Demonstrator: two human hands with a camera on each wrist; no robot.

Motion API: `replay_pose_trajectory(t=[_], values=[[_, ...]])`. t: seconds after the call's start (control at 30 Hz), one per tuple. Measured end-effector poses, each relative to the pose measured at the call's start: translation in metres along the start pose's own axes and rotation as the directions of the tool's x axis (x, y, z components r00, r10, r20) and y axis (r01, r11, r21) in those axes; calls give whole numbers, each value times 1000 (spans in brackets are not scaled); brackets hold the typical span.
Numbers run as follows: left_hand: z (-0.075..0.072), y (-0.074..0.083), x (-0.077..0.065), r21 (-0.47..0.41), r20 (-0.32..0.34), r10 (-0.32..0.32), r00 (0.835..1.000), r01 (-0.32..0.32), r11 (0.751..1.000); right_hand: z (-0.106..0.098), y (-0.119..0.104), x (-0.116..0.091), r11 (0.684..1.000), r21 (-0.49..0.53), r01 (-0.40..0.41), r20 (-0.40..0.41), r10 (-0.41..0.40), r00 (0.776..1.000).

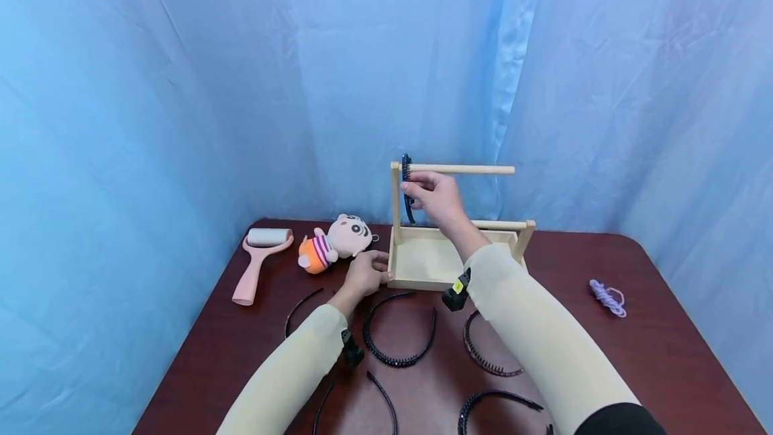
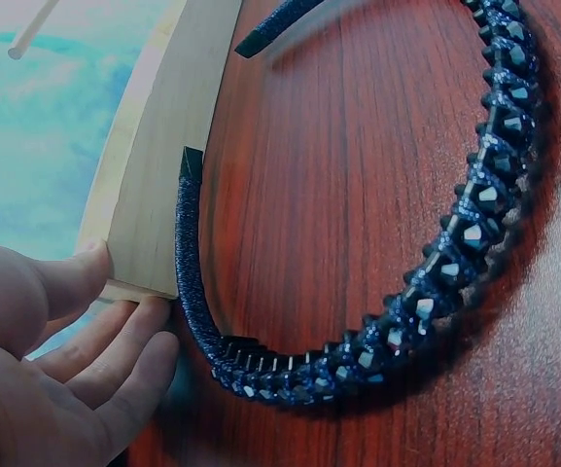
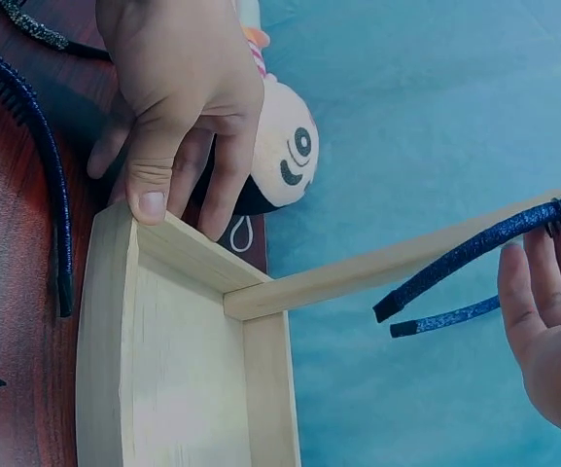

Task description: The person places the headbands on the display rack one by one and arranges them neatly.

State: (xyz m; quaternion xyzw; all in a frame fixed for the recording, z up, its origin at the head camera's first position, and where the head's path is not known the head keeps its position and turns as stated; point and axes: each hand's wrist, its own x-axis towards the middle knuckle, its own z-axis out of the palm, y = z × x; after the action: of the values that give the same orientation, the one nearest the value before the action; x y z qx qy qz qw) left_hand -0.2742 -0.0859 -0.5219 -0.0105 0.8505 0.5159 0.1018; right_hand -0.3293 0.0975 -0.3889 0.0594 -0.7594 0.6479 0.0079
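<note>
My right hand (image 1: 441,201) pinches a dark blue headband (image 1: 406,165) at the left end of the upper rod (image 1: 477,170) of a wooden rack (image 1: 417,284). The headband hangs upright, its toothed top level with the rod beside the left post; its two tips show in the right wrist view. With thumb and fingers, my left hand (image 1: 364,275) grips the front-left corner of the rack's tray. In the left wrist view, a beaded dark headband (image 2: 455,263) lies on the table close beside that hand (image 2: 76,370).
Several more headbands, such as a dark one (image 1: 395,361) and a toothed one (image 1: 483,362), lie in front. A pink lint roller (image 1: 253,274) and a plush toy (image 1: 347,237) are at left, a purple cord (image 1: 606,297) at right. Curtains (image 1: 362,86) hang behind.
</note>
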Motion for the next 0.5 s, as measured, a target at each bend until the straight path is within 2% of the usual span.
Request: replay_pose_trajectory(t=[0.27,0.5], values=[[2,1,2,9,-11,1,1000,-1,1000,-7,6,0,1000,-9,-2,29,3,1000],[1,4,5,-2,-5,7,1000,-7,1000,-30,0,-6,997,-50,64,48,-62,997]])
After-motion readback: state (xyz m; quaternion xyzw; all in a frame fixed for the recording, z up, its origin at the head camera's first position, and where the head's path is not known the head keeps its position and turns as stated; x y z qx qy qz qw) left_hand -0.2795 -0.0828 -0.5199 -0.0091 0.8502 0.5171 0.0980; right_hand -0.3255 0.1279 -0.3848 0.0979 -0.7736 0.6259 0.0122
